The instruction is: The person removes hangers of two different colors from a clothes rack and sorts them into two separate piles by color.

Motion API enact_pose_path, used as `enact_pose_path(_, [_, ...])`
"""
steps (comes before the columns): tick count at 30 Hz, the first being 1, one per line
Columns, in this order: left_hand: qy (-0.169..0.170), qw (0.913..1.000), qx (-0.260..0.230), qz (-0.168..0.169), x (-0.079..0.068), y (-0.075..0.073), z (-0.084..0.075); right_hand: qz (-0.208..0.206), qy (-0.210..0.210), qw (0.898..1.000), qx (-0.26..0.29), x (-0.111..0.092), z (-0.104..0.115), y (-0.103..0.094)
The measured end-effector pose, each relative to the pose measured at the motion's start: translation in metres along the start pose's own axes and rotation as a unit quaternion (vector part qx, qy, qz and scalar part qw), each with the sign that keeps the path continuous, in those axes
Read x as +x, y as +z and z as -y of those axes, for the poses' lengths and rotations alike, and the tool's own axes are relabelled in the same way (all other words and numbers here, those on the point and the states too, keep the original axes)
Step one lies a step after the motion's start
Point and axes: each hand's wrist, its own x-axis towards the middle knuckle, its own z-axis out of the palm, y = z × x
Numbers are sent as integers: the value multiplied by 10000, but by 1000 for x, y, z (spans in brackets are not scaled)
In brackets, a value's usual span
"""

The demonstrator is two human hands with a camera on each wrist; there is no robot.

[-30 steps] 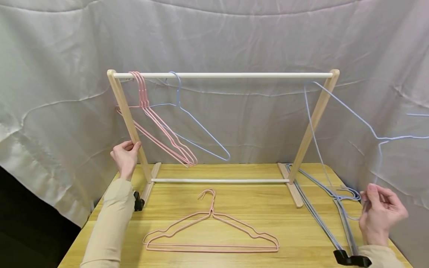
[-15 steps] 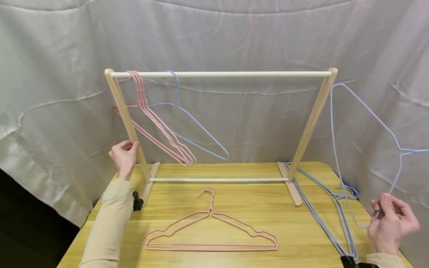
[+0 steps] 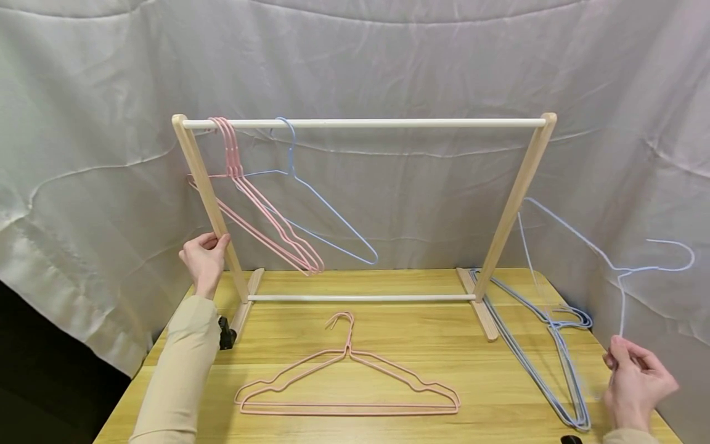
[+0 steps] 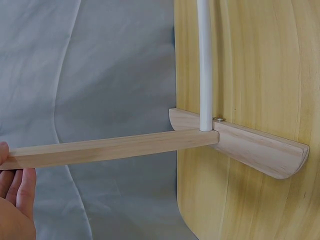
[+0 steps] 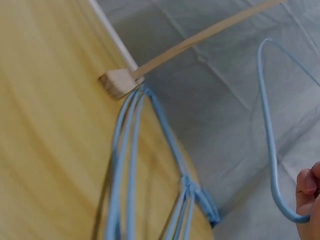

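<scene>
My left hand (image 3: 204, 259) grips the left wooden upright (image 3: 206, 185) of a clothes rack between thumb and fingers. At the far right my right hand (image 3: 636, 381) pinches a blue wire hanger (image 3: 577, 233) near one end, its hook pointing right and its other end raised toward the rack. From the rack's white top rail (image 3: 410, 123) hang several pink hangers (image 3: 263, 197) at the left and one blue hanger (image 3: 335, 209) beside them. In the right wrist view, the held blue hanger (image 5: 270, 130) curves up from the fingertips.
Pink hangers (image 3: 349, 410) lie on the wooden table (image 3: 310, 333) in front of the rack. Several blue hangers (image 3: 521, 351) lie stacked at the right, by the rack's right foot (image 3: 482, 314). A grey curtain (image 3: 388, 68) closes off the back and sides.
The right hand has moved right and down overall, and the blue hanger in it has swung lower, its hook coming into view. My left hand keeps its grip on the upright.
</scene>
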Motion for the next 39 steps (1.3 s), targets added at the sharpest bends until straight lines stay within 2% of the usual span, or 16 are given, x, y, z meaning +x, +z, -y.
enact_pose_path(2, [21, 10000, -10, 9, 0, 0, 1, -124, 265, 9982, -518, 0, 0, -6])
enact_pose_path(4, [28, 10000, -21, 7, 0, 0, 1, -223, 561, 9921, -1102, 0, 0, -10])
enact_pose_path(9, [23, 10000, -18, 8, 1, 1, 1, -264, 1117, 9609, -2518, -2, 0, -18])
enact_pose_path(12, [-6, 10000, -18, 9, 0, 0, 0, -225, 1291, 9449, -3000, -2, -1, -22])
enact_pose_path(17, [-31, 10000, 12, -1, 1, 0, 0, -96, 1520, 9249, -3483, -3, -5, -28])
enact_pose_path(21, [33, 10000, 48, -44, 0, 1, 0, 8, 1583, 9105, -3819, -3, -8, -32])
enact_pose_path(24, [15, 10000, 68, -47, -1, 0, 0, 44, 1465, 8971, -4168, -4, -10, -35])
enact_pose_path(28, [-24, 9998, 170, -54, -1, 0, -1, 64, 1113, 8692, -4817, -6, -10, -38])
enact_pose_path(29, [-13, 9998, 185, -58, -1, 0, -1, 41, 1029, 8653, -4906, -6, -10, -38])
enact_pose_path(32, [14, 9998, 188, -52, 0, 0, -1, -15, 807, 8646, -4960, -7, -10, -37])
enact_pose_path(36, [13, 10000, 84, -24, 0, 0, -1, 50, 587, 8797, -4718, -9, -11, -23])
enact_pose_path(39, [-8, 10000, 63, -29, -1, 0, -1, 513, 168, 8736, -4837, -13, -16, 1])
